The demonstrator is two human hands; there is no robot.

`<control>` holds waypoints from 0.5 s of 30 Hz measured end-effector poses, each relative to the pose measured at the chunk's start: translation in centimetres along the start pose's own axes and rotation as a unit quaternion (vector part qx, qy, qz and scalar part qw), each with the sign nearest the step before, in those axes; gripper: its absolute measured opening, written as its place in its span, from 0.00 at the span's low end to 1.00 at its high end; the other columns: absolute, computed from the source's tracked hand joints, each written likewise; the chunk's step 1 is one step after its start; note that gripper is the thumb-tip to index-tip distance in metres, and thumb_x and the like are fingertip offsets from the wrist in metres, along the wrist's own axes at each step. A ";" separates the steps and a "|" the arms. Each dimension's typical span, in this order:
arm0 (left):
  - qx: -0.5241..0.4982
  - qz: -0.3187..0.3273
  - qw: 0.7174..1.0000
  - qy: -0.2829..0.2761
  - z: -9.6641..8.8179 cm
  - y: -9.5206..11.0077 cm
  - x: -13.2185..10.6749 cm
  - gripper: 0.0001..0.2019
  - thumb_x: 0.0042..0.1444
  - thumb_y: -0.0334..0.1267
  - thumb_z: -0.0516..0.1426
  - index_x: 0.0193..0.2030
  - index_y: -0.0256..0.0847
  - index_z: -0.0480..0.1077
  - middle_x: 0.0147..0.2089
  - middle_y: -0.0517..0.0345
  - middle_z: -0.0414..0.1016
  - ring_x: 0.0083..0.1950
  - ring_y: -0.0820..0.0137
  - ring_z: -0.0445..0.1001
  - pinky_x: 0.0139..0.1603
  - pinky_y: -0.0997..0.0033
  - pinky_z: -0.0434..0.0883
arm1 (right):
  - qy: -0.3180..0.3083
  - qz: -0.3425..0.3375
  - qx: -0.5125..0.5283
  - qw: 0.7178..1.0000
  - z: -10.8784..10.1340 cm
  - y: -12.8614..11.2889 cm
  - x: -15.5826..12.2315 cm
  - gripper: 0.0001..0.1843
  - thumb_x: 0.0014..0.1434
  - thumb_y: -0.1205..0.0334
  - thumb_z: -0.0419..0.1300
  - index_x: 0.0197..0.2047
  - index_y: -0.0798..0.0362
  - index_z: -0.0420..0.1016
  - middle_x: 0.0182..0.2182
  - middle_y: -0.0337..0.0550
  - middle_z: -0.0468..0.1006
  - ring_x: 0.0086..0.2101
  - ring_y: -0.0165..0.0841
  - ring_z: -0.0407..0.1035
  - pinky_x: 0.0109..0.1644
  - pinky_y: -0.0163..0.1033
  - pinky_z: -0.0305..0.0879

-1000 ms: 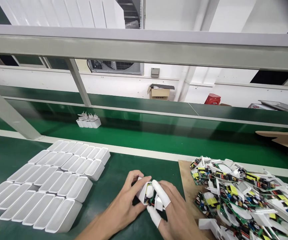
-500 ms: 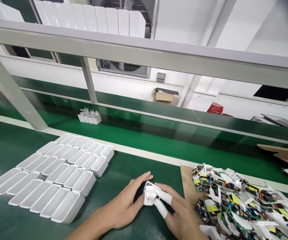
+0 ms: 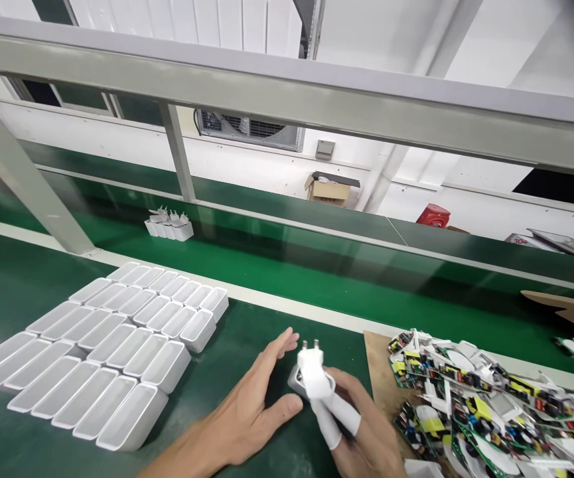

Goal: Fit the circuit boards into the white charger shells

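My right hand [image 3: 361, 431], with white finger cots on two fingers, grips a white plug adapter [image 3: 311, 372] low in the middle of the view; its two pins point up. My left hand [image 3: 247, 415] lies beside it on the left with fingers stretched out and apart, fingertips close to the adapter, holding nothing. Both hands hover over the dark green mat [image 3: 247, 332].
Rows of empty white adapter shells [image 3: 112, 345] lie on the left. A heap of circuit boards with white parts [image 3: 486, 405] sits on a brown board [image 3: 379, 372] at the right. Several finished adapters [image 3: 168, 226] stand on the green conveyor [image 3: 366, 279] beyond.
The adapter has been turned so its pins point up, now in my right hand alone. My left hand has let go and opened. The view has shifted slightly.
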State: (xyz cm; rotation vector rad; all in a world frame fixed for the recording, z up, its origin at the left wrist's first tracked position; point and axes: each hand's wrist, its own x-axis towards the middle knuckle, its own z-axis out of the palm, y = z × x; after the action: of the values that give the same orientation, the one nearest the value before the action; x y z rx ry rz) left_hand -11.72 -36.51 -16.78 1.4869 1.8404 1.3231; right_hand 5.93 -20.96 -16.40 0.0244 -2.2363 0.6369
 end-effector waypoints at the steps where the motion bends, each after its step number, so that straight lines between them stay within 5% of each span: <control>1: 0.011 0.015 1.000 0.009 0.1 0.1 0.0 0.44 0.70 0.53 0.60 0.82 0.56 0.38 0.81 0.45 0.55 0.78 0.49 0.61 0.76 0.39 0.63 | 0.001 0.010 0.001 1.000 0.0 0.0 0.0 0.31 0.66 0.77 0.56 0.69 0.47 0.68 0.56 0.54 0.79 0.52 0.40 0.80 0.55 0.40 0.81; 10: 0.065 0.011 0.995 0.071 1.2 0.2 -0.2 0.36 0.72 0.44 0.59 0.81 0.58 0.46 0.75 0.50 0.67 0.72 0.54 0.72 0.72 0.49 0.72 | -0.049 0.034 -0.025 0.998 0.9 0.5 -0.7 0.29 0.65 0.77 0.52 0.65 0.51 0.73 0.54 0.55 0.79 0.46 0.41 0.82 0.48 0.40 0.83; 15: 0.076 0.107 0.989 0.075 0.7 0.6 0.3 0.39 0.71 0.52 0.59 0.81 0.54 0.45 0.77 0.43 0.62 0.75 0.50 0.67 0.72 0.46 0.71 | -0.004 0.015 0.004 1.000 0.4 -0.1 -0.2 0.28 0.64 0.79 0.55 0.65 0.51 0.71 0.56 0.56 0.77 0.52 0.41 0.79 0.53 0.40 0.81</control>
State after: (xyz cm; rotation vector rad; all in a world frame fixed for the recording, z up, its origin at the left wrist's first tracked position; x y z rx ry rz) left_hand -10.96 -35.96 -16.57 1.7479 1.9577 1.4554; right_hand 5.82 -21.23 -16.74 -0.0015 -2.2457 0.6632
